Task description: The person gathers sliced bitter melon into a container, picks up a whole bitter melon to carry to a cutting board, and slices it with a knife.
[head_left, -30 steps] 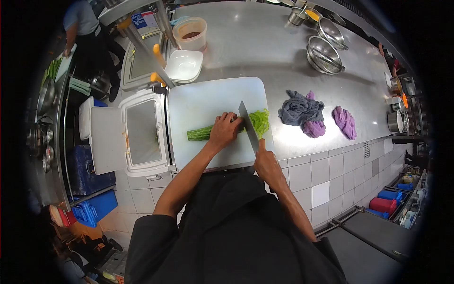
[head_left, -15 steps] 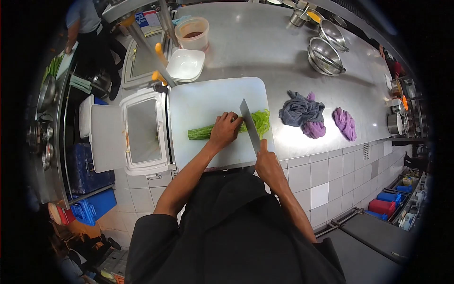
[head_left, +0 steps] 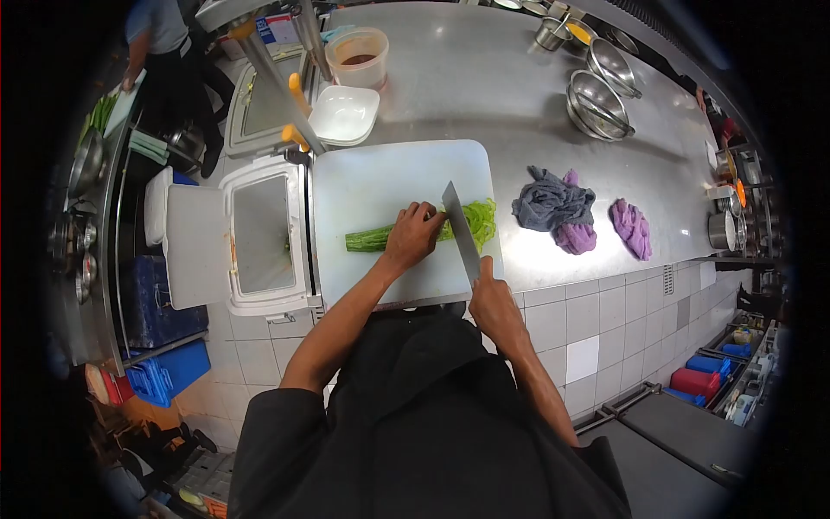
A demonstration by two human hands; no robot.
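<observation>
A long green vegetable (head_left: 367, 240), streaked darker along its length like a cucumber, lies across the white cutting board (head_left: 363, 186). My left hand (head_left: 415, 233) presses down on it with curled fingers, fingertips close to the blade. My right hand (head_left: 495, 303) is wrapped around the handle of a knife (head_left: 462, 227). The broad blade stands at the vegetable's right end, its tip pointing away from me. Thin light-green cut pieces (head_left: 482, 223) are heaped just right of the blade.
Left of the board is a white bin (head_left: 264, 233) with its lid open. White square bowls (head_left: 344, 112) and a plastic tub (head_left: 357, 59) stand behind it. Grey (head_left: 553, 199) and purple cloths (head_left: 630, 229) lie to the right, metal bowls (head_left: 598, 104) farther back. Another person (head_left: 164, 39) stands far left.
The view has shifted slightly. Both hands, the knife and the vegetable keep nearly the same places on the board; the blade still stands by the cut pieces.
</observation>
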